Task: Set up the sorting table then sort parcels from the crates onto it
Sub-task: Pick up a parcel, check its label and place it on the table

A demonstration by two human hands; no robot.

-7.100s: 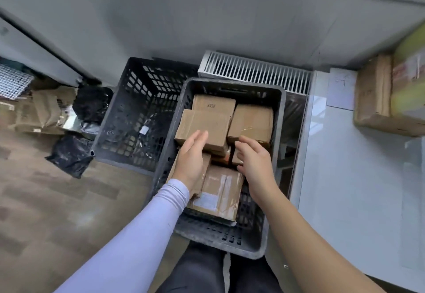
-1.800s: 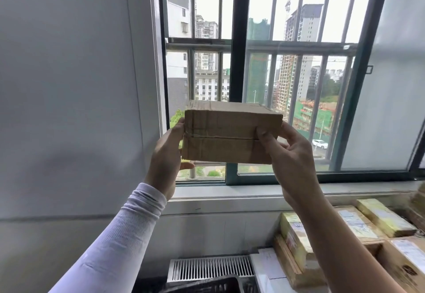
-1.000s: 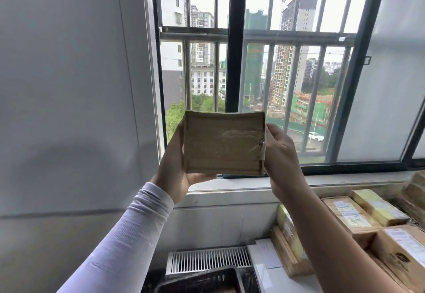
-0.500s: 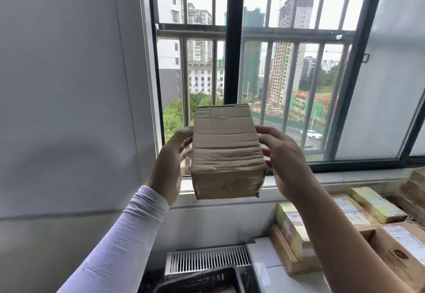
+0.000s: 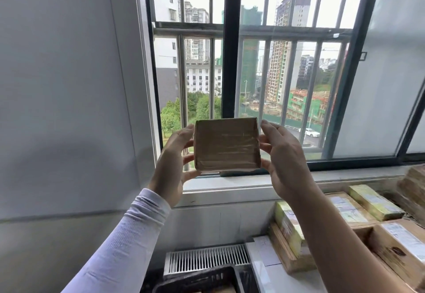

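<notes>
— What is the person doing over there by the tall barred window (image 5: 250, 67)?

— Holding a flat, squarish brown cardboard parcel wrapped in clear tape (image 5: 227, 143) up in front of the window's lower panes, just above the sill. The left hand (image 5: 173, 168) is gripping its left edge and the right hand (image 5: 284, 154) its right edge, fingers curling behind the box and thumbs lying along the sides, slightly spread.

— Looking for the label, I suppose?

— That is my guess. The face turned this way is showing only tape glare and creases, no label that I can make out. To do it well I would be keeping the grip on the edges so nothing is covered, and turning it against the daylight until an address shows.

— And where is it going afterwards?

— Probably onto the white sorting table (image 5: 276, 276) below the window to the right, where stacked brown boxes with yellow tape and white labels (image 5: 358, 221) are lying. The dark plastic crate (image 5: 202, 280) is sitting below the window, in front of a white slatted vent (image 5: 207, 258).

— How is the parcel looking?

— Light, a bit crushed at the bottom edge, slippery under the tape.
</notes>
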